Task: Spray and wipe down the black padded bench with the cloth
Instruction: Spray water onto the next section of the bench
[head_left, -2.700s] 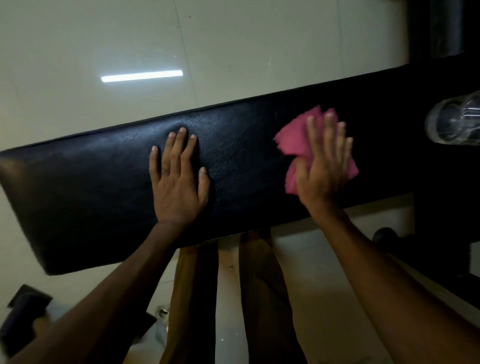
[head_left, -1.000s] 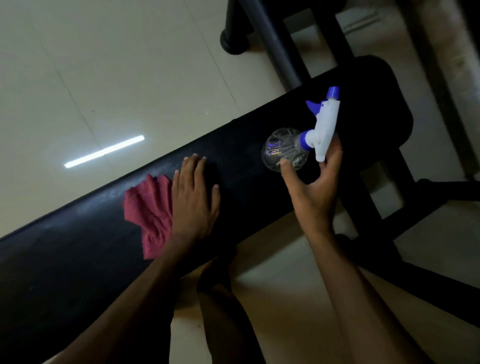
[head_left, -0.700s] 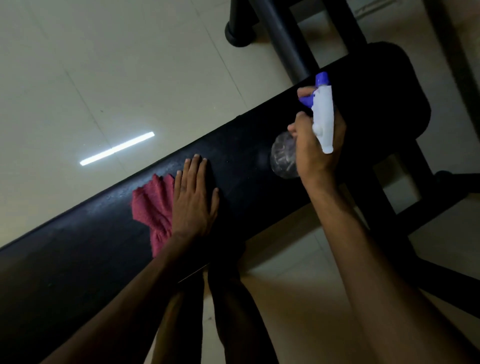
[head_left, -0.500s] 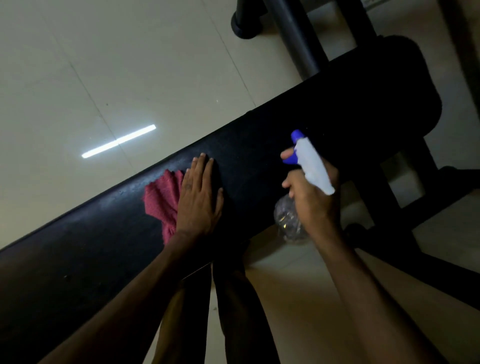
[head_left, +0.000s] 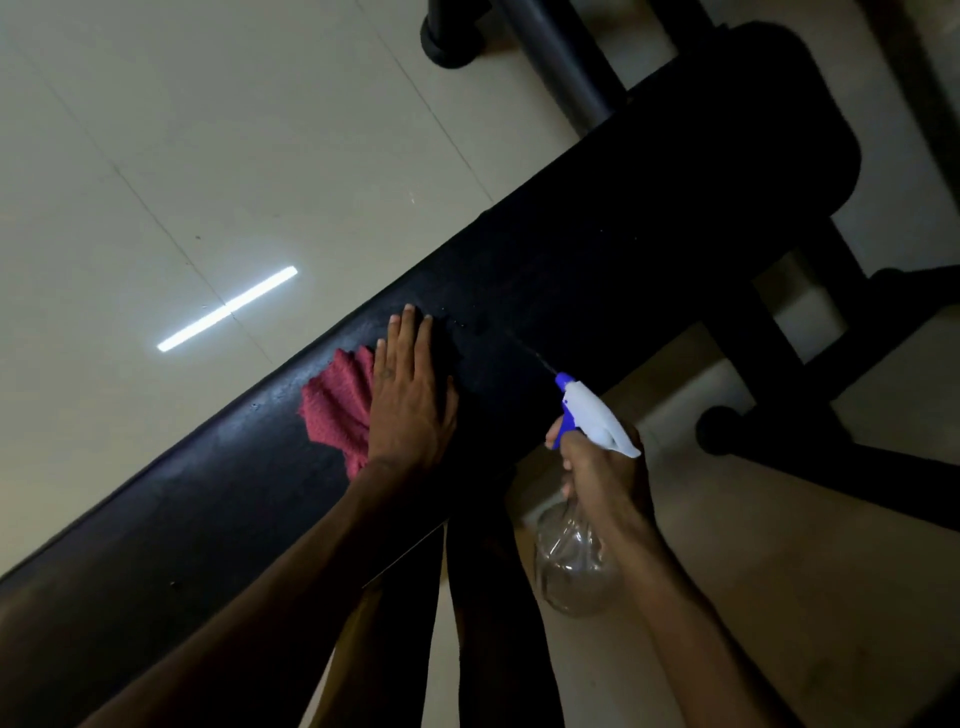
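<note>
The black padded bench (head_left: 597, 270) runs diagonally from lower left to upper right. A red cloth (head_left: 337, 405) lies on its middle, and my left hand (head_left: 413, 400) rests flat on the cloth's right part, fingers spread. My right hand (head_left: 605, 478) grips a clear spray bottle (head_left: 571, 561) with a white and blue trigger head (head_left: 592, 415). The bottle is held off the bench's near edge, its nozzle aimed at the pad just right of my left hand. A thin jet leaves the nozzle, and small drops show on the pad.
Pale tiled floor (head_left: 208, 156) lies beyond the bench, with a bright light reflection. Black frame tubes (head_left: 561, 57) stand at the top, and more black legs and a foot (head_left: 722, 431) sit at the right. My legs (head_left: 467, 623) are below the bench edge.
My right hand took the spray bottle off the bench's right end, drew it toward me and aimed it at the pad. My left hand stayed flat on the cloth.
</note>
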